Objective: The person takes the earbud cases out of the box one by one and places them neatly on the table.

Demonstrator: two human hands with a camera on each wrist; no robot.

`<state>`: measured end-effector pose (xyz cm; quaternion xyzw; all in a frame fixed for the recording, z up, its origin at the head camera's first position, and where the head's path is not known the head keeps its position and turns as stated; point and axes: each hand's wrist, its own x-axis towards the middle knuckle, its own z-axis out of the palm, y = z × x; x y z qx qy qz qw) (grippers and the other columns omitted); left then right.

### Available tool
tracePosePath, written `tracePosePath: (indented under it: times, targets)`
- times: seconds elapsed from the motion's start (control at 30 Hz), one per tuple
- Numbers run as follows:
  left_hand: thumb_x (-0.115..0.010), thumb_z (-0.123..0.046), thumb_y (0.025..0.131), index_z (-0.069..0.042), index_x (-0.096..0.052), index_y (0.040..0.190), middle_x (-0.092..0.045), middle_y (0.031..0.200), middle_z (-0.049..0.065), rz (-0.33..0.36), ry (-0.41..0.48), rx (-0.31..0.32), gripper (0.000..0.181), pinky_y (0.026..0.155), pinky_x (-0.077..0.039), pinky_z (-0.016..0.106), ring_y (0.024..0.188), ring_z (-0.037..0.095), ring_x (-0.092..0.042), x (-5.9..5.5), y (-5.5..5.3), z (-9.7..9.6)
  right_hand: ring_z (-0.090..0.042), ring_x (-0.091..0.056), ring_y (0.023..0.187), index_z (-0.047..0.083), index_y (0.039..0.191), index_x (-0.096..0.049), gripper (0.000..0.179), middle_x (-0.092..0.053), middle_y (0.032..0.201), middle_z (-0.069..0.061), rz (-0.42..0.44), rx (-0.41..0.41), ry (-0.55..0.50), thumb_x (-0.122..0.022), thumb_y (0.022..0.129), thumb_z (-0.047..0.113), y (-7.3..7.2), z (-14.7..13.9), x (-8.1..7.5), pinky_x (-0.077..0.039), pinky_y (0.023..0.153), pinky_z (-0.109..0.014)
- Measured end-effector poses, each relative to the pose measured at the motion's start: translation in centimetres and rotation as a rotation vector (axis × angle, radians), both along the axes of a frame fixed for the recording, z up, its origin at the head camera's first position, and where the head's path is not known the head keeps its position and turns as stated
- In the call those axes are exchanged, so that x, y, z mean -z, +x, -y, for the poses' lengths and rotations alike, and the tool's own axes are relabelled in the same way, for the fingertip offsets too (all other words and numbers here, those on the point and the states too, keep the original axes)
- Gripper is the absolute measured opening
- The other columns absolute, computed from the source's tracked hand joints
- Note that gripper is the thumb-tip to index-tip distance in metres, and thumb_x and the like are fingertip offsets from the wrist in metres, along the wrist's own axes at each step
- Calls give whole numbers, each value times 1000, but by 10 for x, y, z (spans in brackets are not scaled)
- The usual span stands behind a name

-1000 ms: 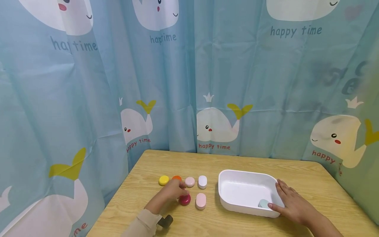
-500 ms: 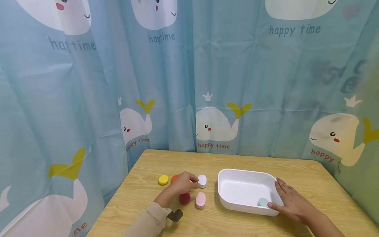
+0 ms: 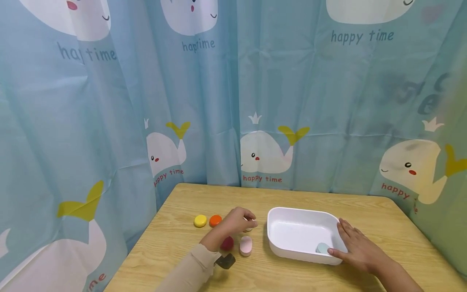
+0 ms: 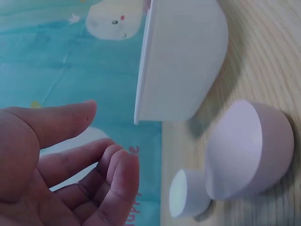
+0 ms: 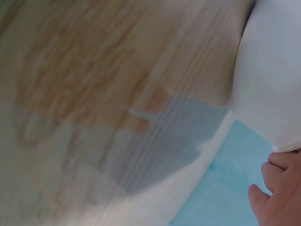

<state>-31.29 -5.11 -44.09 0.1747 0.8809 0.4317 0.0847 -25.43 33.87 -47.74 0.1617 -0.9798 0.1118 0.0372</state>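
My left hand (image 3: 238,221) is over a white oval block (image 3: 248,230), which it mostly covers in the head view. Its fingers are loosely bent with nothing between them, and in the left wrist view the white block (image 4: 186,193) sits on the table beyond the fingertips. Nearer the camera there is a thicker pale pink oval block (image 4: 249,150). My right hand (image 3: 359,249) rests at the right end of a white open box (image 3: 303,256), fingers stretched along the rim, thumb over the front corner. Inside the box lies a pale blue-green piece (image 3: 322,248), close to the thumb.
On the wooden table (image 3: 175,247), a yellow disc (image 3: 200,221) and an orange disc (image 3: 215,220) lie left of my left hand. A dark red disc (image 3: 227,243) is partly behind that wrist. A blue whale-print curtain (image 3: 204,101) hangs behind the table.
My left hand has moved right, from above the dark red disc, past the light pink disc, to the white oval block. My right hand stays on the box.
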Motion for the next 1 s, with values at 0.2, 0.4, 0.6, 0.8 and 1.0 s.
tracePosePath:
  times: [0.2,0.4,0.6,0.8,1.0]
  targets:
    - [-68,-24,80,-7,-64,100,-57,83,-2,42,44,3,26,59,-52,30,74,23,-60,-2,0,-12,-41,-14,128,-8,137,-18,91,-13,143,-24,1,2,3,-48,82,58,1,0,1,21,85,-10]
    - [-68,-25,80,-6,-64,100,-57,80,-3,32,36,28,28,56,-51,29,66,20,-59,-9,-1,-26,-41,-14,128,-8,137,-19,90,-14,143,-24,0,-2,-3,-49,82,57,2,0,0,21,85,-9]
    - [-69,-25,79,-9,-65,95,-58,78,-2,59,70,49,23,57,-52,29,73,19,-59,-9,-4,-38,-41,-15,128,-9,136,-20,90,-14,143,-25,-11,-17,-7,-48,82,57,1,0,-1,21,86,-9]
    - [-69,-26,78,-6,-64,99,-58,79,-3,83,74,51,29,60,-52,31,73,18,-59,-7,-5,-47,-42,-15,128,-10,136,-20,89,-14,142,-25,-10,-31,-18,-49,82,56,1,1,-3,20,89,-13]
    - [-69,-26,78,-8,-65,96,-57,76,-2,73,52,52,25,58,-51,31,67,14,-57,-7,-7,-60,-42,-15,128,-9,136,-20,90,-13,142,-25,-2,-24,-23,-49,82,56,1,2,-4,19,94,-21]
